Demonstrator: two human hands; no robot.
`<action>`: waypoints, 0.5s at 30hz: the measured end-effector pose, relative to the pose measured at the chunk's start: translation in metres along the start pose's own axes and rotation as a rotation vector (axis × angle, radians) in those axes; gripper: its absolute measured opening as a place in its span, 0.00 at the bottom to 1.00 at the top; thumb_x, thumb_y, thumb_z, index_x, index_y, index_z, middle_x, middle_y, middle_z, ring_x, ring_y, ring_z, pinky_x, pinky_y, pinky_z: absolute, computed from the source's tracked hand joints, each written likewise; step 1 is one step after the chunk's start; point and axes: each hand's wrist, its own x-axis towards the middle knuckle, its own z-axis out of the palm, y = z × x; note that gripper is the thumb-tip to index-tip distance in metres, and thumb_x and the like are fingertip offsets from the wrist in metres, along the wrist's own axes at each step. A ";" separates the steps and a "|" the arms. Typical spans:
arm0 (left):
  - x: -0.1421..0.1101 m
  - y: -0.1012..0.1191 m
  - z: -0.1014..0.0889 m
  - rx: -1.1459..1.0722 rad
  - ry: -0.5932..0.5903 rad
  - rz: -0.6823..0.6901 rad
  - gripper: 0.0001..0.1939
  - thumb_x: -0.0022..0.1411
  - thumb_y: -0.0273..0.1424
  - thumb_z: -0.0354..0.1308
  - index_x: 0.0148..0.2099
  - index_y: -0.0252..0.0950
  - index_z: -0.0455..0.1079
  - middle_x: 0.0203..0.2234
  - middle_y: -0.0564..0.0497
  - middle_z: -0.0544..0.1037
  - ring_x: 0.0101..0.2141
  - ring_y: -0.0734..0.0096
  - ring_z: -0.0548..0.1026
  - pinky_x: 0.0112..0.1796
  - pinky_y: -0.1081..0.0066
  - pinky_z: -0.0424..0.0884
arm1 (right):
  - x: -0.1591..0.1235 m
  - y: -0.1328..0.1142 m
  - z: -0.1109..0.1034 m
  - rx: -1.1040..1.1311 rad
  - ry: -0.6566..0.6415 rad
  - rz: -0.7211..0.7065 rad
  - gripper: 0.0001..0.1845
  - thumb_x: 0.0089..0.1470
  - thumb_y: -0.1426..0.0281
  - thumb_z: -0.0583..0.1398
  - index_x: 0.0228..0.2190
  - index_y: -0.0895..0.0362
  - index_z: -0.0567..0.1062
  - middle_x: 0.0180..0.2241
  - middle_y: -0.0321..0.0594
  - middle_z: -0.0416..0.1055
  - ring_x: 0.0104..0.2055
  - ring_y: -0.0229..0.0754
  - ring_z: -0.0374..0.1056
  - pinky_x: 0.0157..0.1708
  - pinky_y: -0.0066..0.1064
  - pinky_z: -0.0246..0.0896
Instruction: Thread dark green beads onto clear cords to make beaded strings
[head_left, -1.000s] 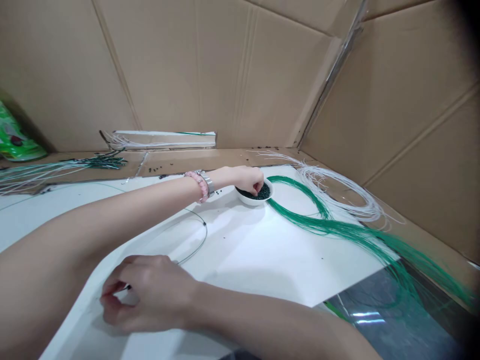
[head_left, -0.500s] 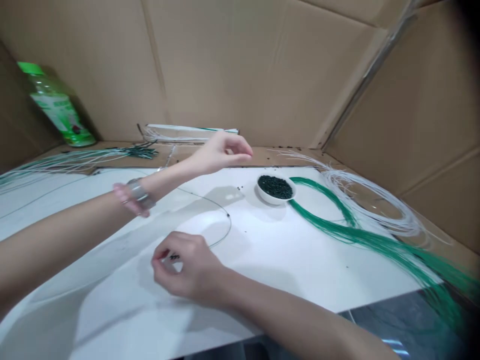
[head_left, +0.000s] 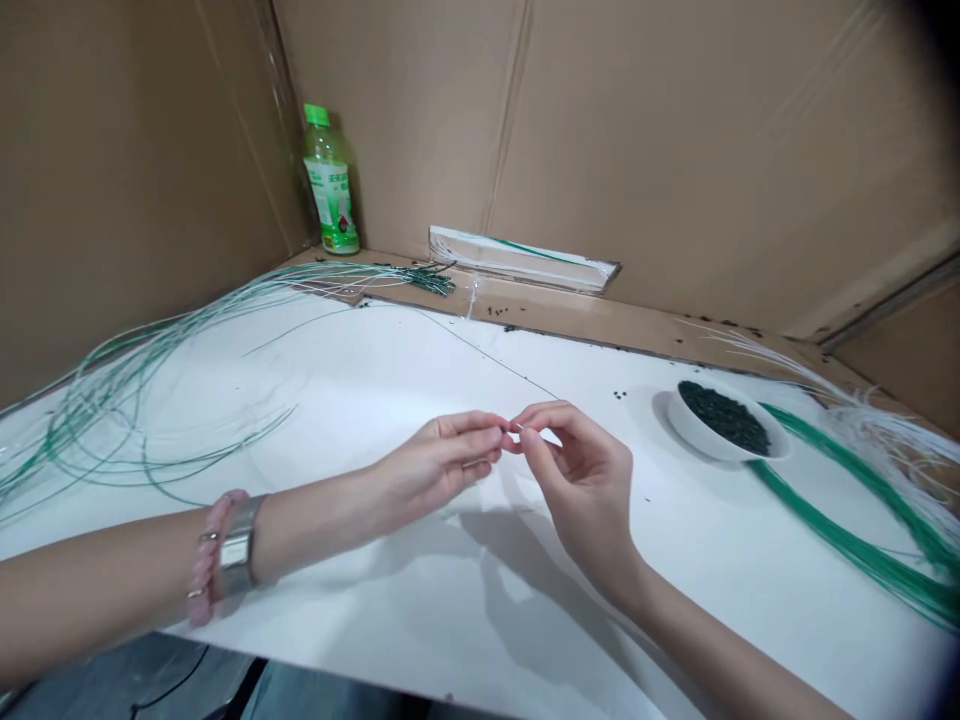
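Green-capped bottle, white bowl, pink bracelet

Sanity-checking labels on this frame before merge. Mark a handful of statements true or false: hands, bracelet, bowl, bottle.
1. The left hand and right hand are close together at the fingertips. True.
2. The pink bracelet is on the right wrist. False: it is on the left wrist.
3. The white bowl is empty. False: it holds a heap of small dark pieces.
4. The bottle stands upright with its green cap on. True.
5. The bowl lies left of both hands. False: it lies to their right.
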 end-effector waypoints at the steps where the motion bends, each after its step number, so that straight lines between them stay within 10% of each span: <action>1: -0.002 -0.002 -0.002 -0.026 -0.021 -0.022 0.09 0.44 0.29 0.70 0.29 0.32 0.74 0.24 0.54 0.72 0.26 0.85 0.67 0.33 0.82 0.63 | 0.000 0.000 0.003 0.002 -0.001 -0.013 0.05 0.53 0.76 0.57 0.28 0.56 0.71 0.31 0.38 0.68 0.35 0.36 0.67 0.31 0.27 0.68; 15: -0.008 -0.004 -0.012 -0.045 -0.073 -0.093 0.08 0.43 0.31 0.70 0.28 0.36 0.76 0.23 0.54 0.74 0.26 0.80 0.66 0.31 0.78 0.59 | -0.009 -0.004 0.001 -0.102 -0.088 -0.008 0.08 0.53 0.78 0.56 0.26 0.55 0.70 0.33 0.41 0.71 0.35 0.37 0.68 0.28 0.25 0.70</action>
